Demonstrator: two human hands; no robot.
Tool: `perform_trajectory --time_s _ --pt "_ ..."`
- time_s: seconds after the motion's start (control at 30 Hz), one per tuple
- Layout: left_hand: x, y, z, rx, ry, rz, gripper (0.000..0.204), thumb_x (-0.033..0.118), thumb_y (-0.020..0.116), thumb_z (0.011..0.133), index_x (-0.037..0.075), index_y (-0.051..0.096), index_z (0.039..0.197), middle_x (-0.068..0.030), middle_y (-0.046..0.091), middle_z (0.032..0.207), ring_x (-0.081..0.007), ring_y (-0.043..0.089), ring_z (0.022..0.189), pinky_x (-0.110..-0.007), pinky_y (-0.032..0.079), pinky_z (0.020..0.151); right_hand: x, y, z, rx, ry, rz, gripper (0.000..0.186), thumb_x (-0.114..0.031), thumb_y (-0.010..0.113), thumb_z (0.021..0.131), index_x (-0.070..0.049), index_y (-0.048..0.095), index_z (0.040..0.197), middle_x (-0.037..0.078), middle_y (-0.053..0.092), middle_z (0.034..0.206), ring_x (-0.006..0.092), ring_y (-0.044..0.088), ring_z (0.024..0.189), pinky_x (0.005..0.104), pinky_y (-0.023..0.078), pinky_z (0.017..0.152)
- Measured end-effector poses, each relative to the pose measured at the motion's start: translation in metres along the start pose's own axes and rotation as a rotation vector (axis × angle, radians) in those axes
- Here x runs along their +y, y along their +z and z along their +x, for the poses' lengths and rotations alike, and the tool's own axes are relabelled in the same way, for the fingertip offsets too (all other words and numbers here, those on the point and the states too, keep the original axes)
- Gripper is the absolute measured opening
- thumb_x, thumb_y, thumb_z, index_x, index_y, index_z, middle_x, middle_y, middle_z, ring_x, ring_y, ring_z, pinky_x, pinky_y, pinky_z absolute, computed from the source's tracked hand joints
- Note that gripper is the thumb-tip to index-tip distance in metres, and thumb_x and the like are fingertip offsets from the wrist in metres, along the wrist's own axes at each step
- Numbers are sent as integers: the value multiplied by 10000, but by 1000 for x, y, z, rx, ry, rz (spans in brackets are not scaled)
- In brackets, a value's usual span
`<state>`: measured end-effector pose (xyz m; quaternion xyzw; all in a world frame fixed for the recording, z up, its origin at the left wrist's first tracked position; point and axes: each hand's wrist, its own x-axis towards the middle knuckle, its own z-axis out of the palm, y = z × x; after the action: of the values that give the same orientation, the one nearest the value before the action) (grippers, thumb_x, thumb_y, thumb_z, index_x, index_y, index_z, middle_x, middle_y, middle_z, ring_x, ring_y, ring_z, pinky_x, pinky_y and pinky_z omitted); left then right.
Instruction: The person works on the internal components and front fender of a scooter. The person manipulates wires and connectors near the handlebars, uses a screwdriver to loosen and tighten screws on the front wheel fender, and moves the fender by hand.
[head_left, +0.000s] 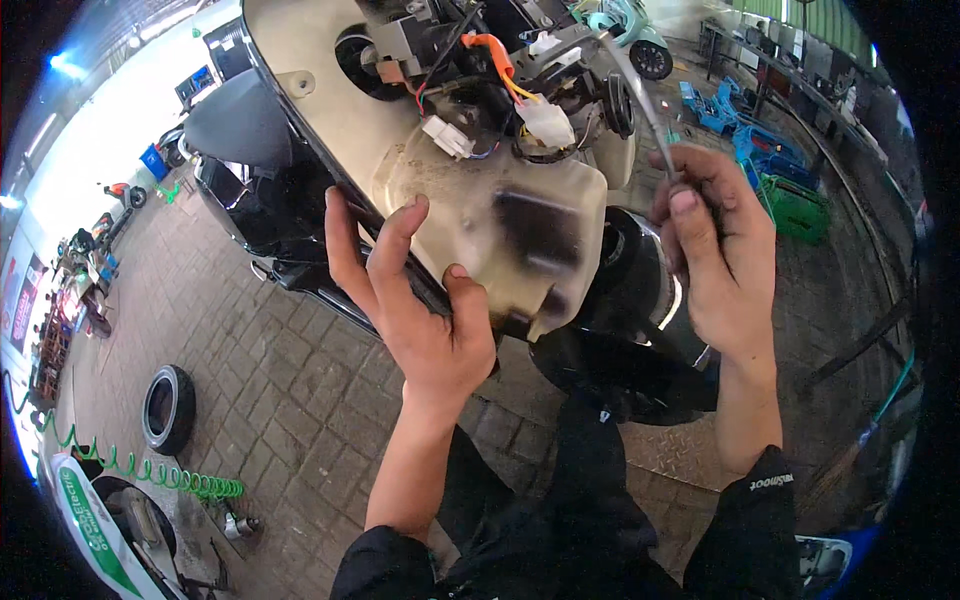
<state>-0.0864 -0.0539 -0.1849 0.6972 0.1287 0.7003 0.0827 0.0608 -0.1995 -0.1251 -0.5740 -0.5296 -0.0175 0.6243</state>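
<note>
A cream plastic scooter panel with a black edge stands before me, its inner side facing up and dark smudges on it. My left hand is at its black edge, fingers stretched and spread. Held between thumb and fingers of my right hand is a curved grey metal rod; its far end reaches toward the wiring, and I cannot tell whether it is a tool or a lever. Between the hands lie a white connector, a larger white connector and an orange-sleeved cable.
A black front fender is below the panel, and a black seat behind it on the left. On the brick floor lie a loose tyre and a green coiled hose. A green crate stands at right beside a long workbench.
</note>
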Motion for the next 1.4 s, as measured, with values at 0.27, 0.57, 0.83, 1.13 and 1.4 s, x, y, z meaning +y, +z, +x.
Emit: perform_trajectory --time_s 0.27,0.57,0.83,1.13,1.4 --pt "-1 -2 -3 -3 6 -17 551 -36 501 668 19 487 1216 -283 229 1399 -408 257 1309 -436 246 1046 13 21 -11 -102 -390 -458 353 -2 591 726 -44 565 1075 167 602 843 347 605 705 395 494 613" --pt "7 -6 1 -22 7 45 553 -22 506 667 42 494 1215 -264 232 1401 -399 273 1300 -443 253 1043 9 94 27 -162 -411 -678 206 -81 531 791 27 530 966 183 613 868 340 647 716 390 538 594" --pt "10 -5 0 -29 16 80 604 -46 463 661 51 462 1256 -190 252 1415 -320 332 1283 -409 377 956 3 109 53 -26 -406 -841 203 -79 549 755 27 590 923 186 619 884 302 663 721 371 545 597" --pt "4 -4 0 -14 -3 -44 571 -36 498 657 27 478 1225 -253 242 1392 -394 270 1302 -449 228 1055 9 112 54 -44 -383 -780 255 -47 522 759 24 578 997 173 620 887 324 647 787 391 539 662" --pt "6 -7 0 -61 0 5 607 -65 474 678 43 442 1274 -178 208 1424 -303 314 1299 -418 376 995 9 117 50 17 -335 -772 307 -49 514 770 -42 588 1068 161 627 886 327 643 795 409 534 662"
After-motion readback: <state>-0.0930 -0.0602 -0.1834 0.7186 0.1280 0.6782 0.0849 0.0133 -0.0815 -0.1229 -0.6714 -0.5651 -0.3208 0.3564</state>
